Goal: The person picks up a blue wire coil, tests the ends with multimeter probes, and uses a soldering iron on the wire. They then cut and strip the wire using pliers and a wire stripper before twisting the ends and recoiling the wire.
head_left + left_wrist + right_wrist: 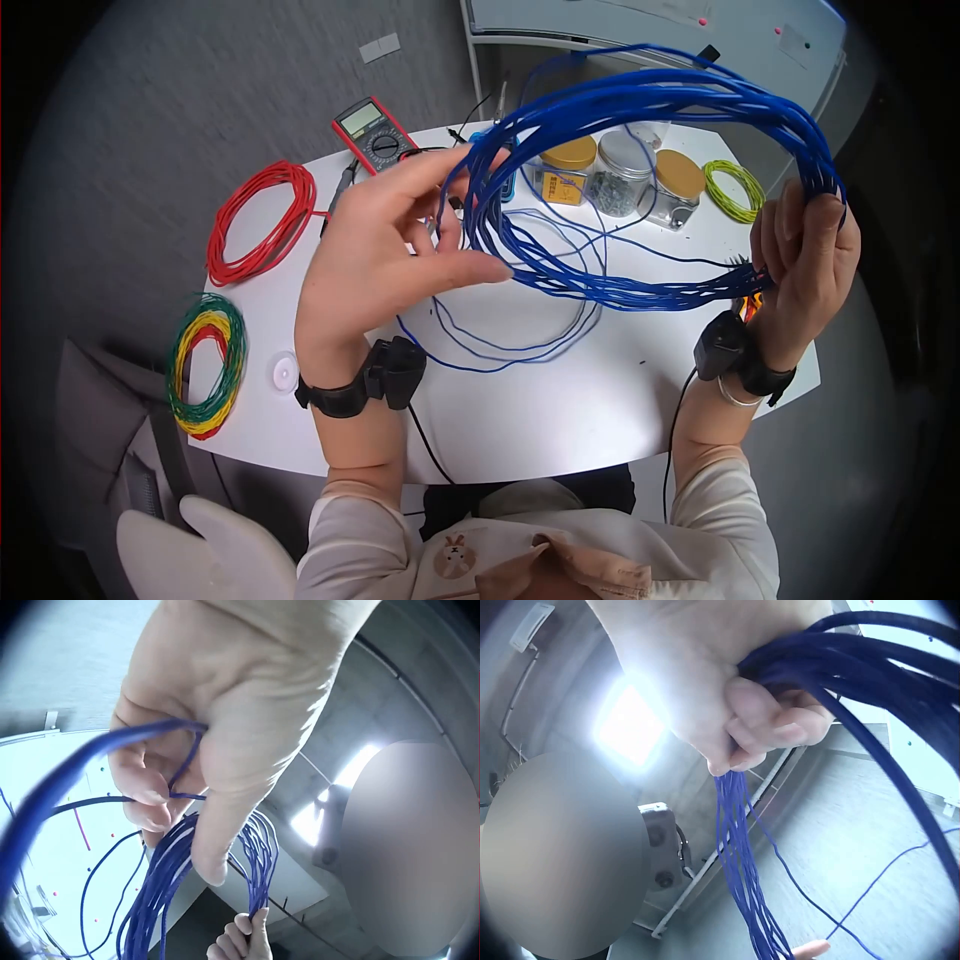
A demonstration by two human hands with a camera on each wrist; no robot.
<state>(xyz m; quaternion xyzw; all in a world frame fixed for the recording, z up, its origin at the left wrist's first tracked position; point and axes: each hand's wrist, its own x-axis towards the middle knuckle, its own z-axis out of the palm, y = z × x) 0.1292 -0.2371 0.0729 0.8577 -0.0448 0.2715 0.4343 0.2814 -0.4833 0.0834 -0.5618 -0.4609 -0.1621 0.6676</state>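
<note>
A thick coil of blue wire [660, 92] is held up above the white table. My right hand [812, 250] grips its right side, fingers curled round the bundle; the right wrist view shows the strands [739, 825] leaving that fist [772, 720]. At the coil's left side is my left hand [375, 240], its thumb and fingers curved around the strands. In the left wrist view a single strand runs between that hand's [225, 727] thumb and fingers, beside the bundle [161, 885]. Loose blue loops [520, 350] hang below the coil, over the table.
Red wire [262, 225] and a green, yellow and red coil [207, 365] lie at the left, near a white disc [284, 372]. At the back are a multimeter [378, 138], lidded jars [618, 180] and a yellow-green coil [735, 190]. A whiteboard [660, 25] stands behind the table.
</note>
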